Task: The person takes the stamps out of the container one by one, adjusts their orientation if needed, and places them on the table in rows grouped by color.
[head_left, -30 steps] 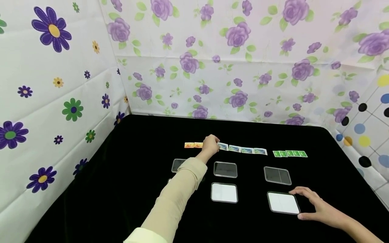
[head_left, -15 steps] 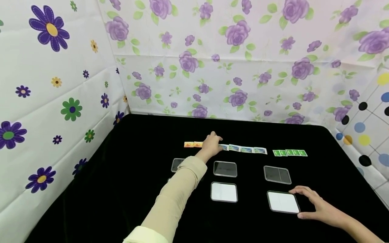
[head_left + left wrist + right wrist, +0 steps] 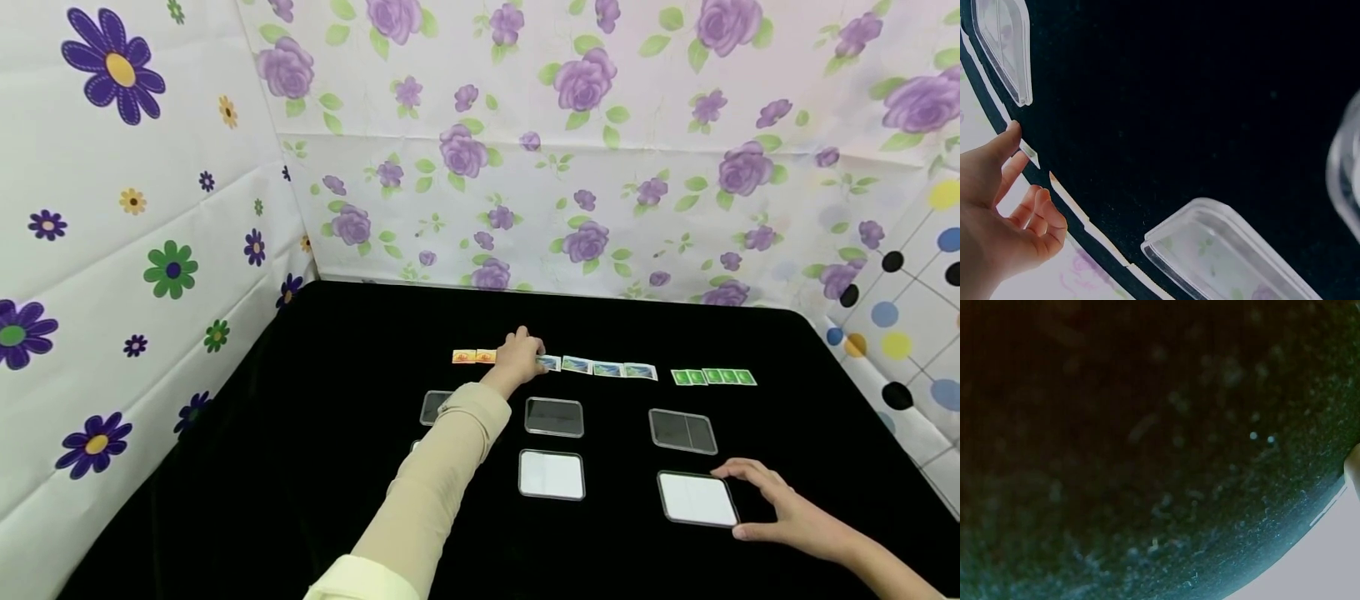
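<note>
My left hand (image 3: 517, 358) reaches across to the back row. Its thumb and index finger straddle the left end of a blue stamp (image 3: 550, 363). In the left wrist view that stamp (image 3: 1030, 155) shows at the fingertips, with the other fingers loosely bent. More blue stamps (image 3: 608, 370) run to the right, and orange stamps (image 3: 463, 357) lie on the left, partly hidden by the hand. My right hand (image 3: 791, 521) holds the right side of a clear case with a white insert (image 3: 697, 500), index finger and thumb at its corners.
Clear lids stand in a middle row: one behind my left sleeve (image 3: 435, 408), one central (image 3: 553, 417), one right (image 3: 682, 431). Another white case (image 3: 551, 475) lies in front. Green stamps (image 3: 712, 377) lie at the back right. Black cloth (image 3: 315, 417) covers the table; patterned sheets hang around it.
My left hand's fingers spread, then draw slightly closer around the blue stamp. The right hand stays at its case. The whole view shifts slightly left.
</note>
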Tool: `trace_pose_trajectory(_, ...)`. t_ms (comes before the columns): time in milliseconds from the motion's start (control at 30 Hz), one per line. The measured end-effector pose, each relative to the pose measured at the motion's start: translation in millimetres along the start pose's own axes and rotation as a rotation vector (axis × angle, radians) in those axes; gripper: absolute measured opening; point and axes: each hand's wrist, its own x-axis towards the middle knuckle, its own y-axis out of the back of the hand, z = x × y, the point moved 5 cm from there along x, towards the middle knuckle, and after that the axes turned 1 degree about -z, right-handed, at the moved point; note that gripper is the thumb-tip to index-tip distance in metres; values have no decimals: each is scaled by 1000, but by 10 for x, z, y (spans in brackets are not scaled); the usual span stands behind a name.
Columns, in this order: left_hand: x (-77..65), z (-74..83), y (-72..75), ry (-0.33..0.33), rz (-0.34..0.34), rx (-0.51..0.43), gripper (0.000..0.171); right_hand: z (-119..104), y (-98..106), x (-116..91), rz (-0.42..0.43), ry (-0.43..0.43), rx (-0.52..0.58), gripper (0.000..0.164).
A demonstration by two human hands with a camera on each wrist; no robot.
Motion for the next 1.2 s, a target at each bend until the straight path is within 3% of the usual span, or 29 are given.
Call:
trace_pose_trajectory(400, 27, 96, -2, -9, -3, 3, 31, -5, 4, 1, 5, 7, -7, 63)
trace_pose_trajectory(567, 17, 177, -44, -87, -36, -42, 41, 3, 3, -4, 8, 6, -12, 63)
trace_pose_trajectory(667, 9, 236, -79, -124, -62, -22, 48, 6, 4, -6, 12, 18, -13, 64)
trace_pose_trajectory(800, 22, 291, -93, -112, -58, 65, 44, 11, -2, 4, 13, 26, -22, 64)
trace_pose_trajectory(933, 32, 326, -80, -112, -42, 94, 39, 19, 1, 9, 14, 24, -9, 64)
trace_pose_trajectory(1200, 31, 278, -100, -123, -45, 32, 44, 14, 7, 7, 3, 17, 27, 64)
